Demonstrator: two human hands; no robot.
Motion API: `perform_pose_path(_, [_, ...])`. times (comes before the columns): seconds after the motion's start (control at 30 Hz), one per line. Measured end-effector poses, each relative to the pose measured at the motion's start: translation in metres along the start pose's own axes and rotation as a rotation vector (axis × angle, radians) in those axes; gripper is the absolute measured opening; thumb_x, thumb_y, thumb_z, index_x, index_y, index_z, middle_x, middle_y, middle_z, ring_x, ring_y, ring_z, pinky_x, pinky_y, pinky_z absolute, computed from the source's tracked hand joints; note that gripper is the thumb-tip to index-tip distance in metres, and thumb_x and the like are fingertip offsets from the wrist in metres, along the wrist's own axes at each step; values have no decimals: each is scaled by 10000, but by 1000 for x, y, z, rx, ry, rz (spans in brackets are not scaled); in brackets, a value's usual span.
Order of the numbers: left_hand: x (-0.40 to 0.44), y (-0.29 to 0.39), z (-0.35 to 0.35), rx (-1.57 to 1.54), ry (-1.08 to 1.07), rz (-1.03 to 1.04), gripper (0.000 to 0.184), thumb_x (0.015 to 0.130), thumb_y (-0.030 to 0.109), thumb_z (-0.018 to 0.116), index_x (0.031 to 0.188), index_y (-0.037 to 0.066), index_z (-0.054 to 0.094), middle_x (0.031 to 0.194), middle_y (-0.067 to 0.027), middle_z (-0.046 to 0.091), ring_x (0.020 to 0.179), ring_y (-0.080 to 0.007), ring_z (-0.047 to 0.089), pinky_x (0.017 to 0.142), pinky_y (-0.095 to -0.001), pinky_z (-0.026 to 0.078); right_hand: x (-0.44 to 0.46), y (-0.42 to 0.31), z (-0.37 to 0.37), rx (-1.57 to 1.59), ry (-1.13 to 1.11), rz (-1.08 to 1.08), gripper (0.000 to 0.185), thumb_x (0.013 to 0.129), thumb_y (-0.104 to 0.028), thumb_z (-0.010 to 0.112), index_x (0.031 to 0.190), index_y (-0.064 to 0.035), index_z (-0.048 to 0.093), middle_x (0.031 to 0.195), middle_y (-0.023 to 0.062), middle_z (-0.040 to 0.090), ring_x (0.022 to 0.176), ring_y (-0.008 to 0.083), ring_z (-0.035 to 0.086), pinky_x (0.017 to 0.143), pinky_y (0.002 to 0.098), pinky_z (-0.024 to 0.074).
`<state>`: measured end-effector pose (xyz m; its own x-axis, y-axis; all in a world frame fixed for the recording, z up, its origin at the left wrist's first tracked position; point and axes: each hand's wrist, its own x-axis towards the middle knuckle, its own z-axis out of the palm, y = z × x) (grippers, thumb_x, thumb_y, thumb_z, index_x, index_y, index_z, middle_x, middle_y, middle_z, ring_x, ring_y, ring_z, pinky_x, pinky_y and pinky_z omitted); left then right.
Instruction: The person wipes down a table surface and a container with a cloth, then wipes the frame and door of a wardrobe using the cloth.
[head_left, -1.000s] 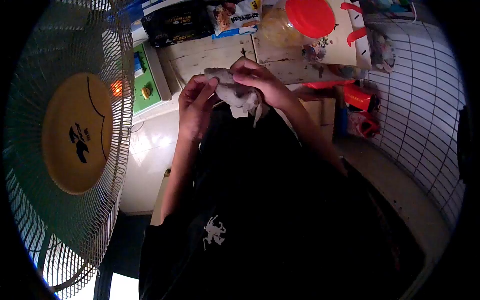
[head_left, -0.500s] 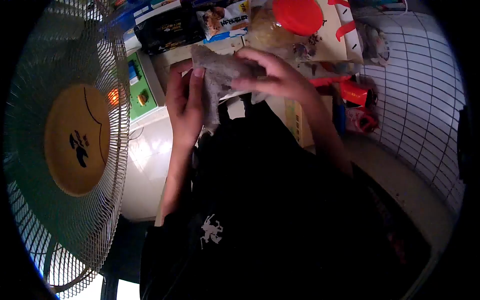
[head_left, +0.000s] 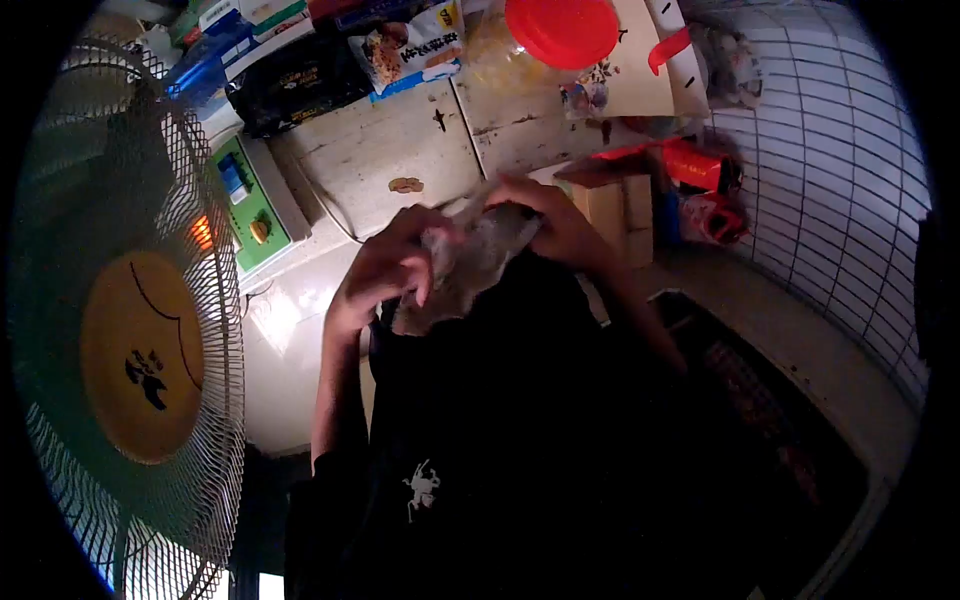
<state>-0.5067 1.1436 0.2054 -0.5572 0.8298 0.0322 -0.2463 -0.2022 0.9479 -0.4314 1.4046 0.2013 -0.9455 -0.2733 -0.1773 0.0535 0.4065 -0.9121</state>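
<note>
A crumpled greyish cloth (head_left: 470, 265) hangs between my two hands, close in front of the dark shirt. Its left part is pinched by my left hand (head_left: 392, 262), whose fingers are curled and slightly blurred. My right hand (head_left: 545, 215) grips the upper right part, with some fingers hidden behind the fabric. Beyond the hands, the worn white tabletop (head_left: 370, 150) carries a small brown patch (head_left: 406, 185).
A large fan (head_left: 145, 350) stands at the left, beside a green-topped device (head_left: 245, 205). Black (head_left: 300, 85) and white packets (head_left: 408, 45) lie at the back, near a red-lidded jar (head_left: 562, 30). Red packaging (head_left: 700, 168) and a wire grid (head_left: 820, 170) are at the right.
The cloth has come down and toward the shirt, and its shape has changed between my hands. Both hands have moved lower. The view has shifted, showing more of the tabletop.
</note>
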Motion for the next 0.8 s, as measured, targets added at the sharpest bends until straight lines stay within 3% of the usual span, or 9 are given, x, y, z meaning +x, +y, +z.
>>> perform_pose_path(0.1, [27,-16,24,-248,235,-443,472,952,423,478,939,-35,588,1187,-161,559,1040,-205,534,896,-326,413,1,-3,4,-74,148,3,407,705,-7,544,1108,-54,570,1040,138,602,1033,268,577,898,350,436])
perform_pose_path(0.23, [64,-25,50,26,153,-595,642,940,543,495,1221,-34,459,1162,-150,560,1043,-174,526,877,-324,443,18,17,20,54,393,-67,425,676,-10,536,1098,-62,555,916,137,585,1004,280,569,899,348,429])
perform_pose_path(0.3, [61,-40,57,-113,359,-566,752,909,573,536,1325,-26,352,1141,-162,557,1041,-171,523,878,-315,451,31,22,27,100,409,-95,415,692,-6,531,1103,-58,551,921,130,591,999,276,576,903,346,432])
perform_pose_path(0.37, [56,-57,50,-118,368,-663,740,900,577,546,1304,-25,398,1157,-150,552,1051,-172,527,862,-288,455,44,24,33,140,431,-121,406,708,-2,526,1109,-54,547,925,123,598,994,271,584,907,344,435])
perform_pose_path(0.43, [51,-72,49,-624,366,-650,752,885,595,547,1307,-19,438,1158,-151,562,1046,-184,543,875,-283,455,57,24,39,316,234,8,376,727,-6,543,1100,-52,556,989,112,619,978,247,603,898,335,451])
perform_pose_path(0.53, [35,-83,42,-818,427,-639,716,900,650,463,1278,43,492,1150,-121,595,1012,-223,595,885,-329,480,74,41,58,165,191,-51,307,720,-31,596,1027,-26,595,930,149,639,878,263,642,805,329,491])
perform_pose_path(0.6, [22,-102,30,-755,514,-690,698,916,610,474,1282,16,496,1123,-121,606,976,-202,599,862,-311,480,82,34,67,116,222,-75,262,731,-77,623,989,-26,623,822,200,647,798,370,655,710,378,516])
perform_pose_path(0.7, [6,-120,25,-590,679,-758,663,952,561,456,1282,-12,499,1078,-112,622,910,-190,615,830,-313,495,84,43,87,-70,182,32,215,758,-71,620,948,29,629,826,184,665,747,307,653,722,344,513])
perform_pose_path(0.8, [5,-118,31,-730,761,-552,688,941,589,453,1271,-13,505,1085,-110,625,890,-197,622,806,-319,510,97,37,93,-186,19,165,146,758,-80,615,852,24,654,810,217,663,774,370,663,704,440,520])
